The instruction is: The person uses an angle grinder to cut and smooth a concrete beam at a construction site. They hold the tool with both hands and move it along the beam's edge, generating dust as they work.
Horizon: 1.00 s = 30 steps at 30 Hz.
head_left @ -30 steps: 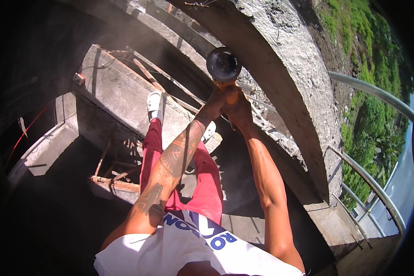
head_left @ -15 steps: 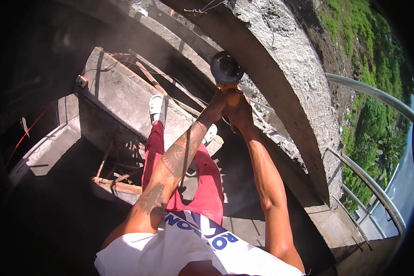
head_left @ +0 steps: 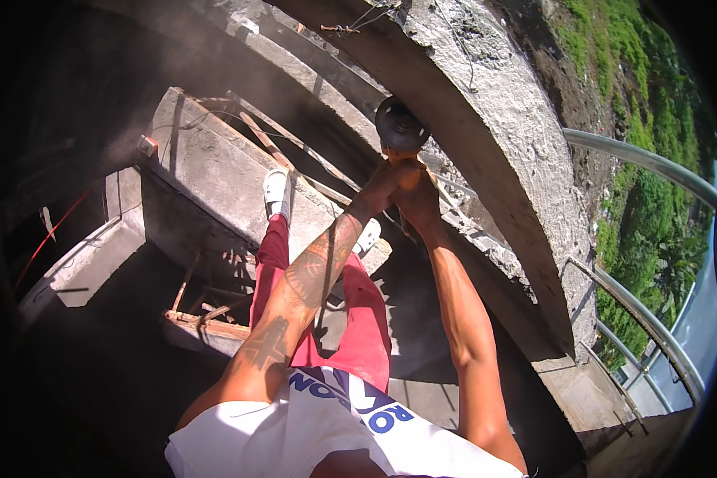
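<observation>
Your left hand (head_left: 389, 180) and right hand (head_left: 422, 199) are closed around the grinder (head_left: 401, 152); its dark disc (head_left: 401, 124) lies at twelve o'clock, nearer the left, with concrete beam (head_left: 486, 151) toward three o'clock.

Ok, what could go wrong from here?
The angle grinder has its dark round head at or very near the curved concrete beam; it might catch and jolt the left hand and right hand gripping it. The white shoes are on a concrete slab beside a dark gap, so a jolt could cost footing.
</observation>
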Tool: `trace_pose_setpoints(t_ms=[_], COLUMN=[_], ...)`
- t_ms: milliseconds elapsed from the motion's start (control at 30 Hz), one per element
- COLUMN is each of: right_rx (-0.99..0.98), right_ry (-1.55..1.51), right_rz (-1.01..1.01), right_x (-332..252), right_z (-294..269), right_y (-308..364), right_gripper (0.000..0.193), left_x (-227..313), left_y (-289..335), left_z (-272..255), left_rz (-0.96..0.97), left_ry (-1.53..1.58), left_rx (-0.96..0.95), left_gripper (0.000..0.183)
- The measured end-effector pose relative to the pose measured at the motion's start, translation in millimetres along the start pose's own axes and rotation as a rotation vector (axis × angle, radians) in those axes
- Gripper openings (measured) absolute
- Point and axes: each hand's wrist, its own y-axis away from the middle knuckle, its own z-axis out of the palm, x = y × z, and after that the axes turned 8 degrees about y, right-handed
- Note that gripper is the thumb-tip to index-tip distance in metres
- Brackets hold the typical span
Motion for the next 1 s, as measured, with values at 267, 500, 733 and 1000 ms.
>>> trace_pose_setpoints(t_ms=[267,500,733,1000], right_rx=[-0.012,-0.063,-0.04,-0.063], right_ry=[0.031,0.015,0.041,0.028], right_rz=[0.009,-0.035,-0.093,-0.052], right_x=[-12.4,-18.9,-26.6,-16.7], right_z=[-5.3,10.8,15.4,18.2], right_y=[-1.0,-17.3,-33.4,-35.7], right_gripper=[0.063,0.067,0.068,0.068], left_x=[5.3,27.4,45.4,40.5], left_y=[4.3,6.9,3.1,-1.6], left_z=[3.6,-8.1,-11.7,-8.8], left_rz=[0.021,0.076,0.089,0.078], left_ry=[0.046,0.025,0.068,0.039], left_rx=[0.047,0.065,0.064,0.062], left_gripper=[0.042,0.044,0.041,0.036])
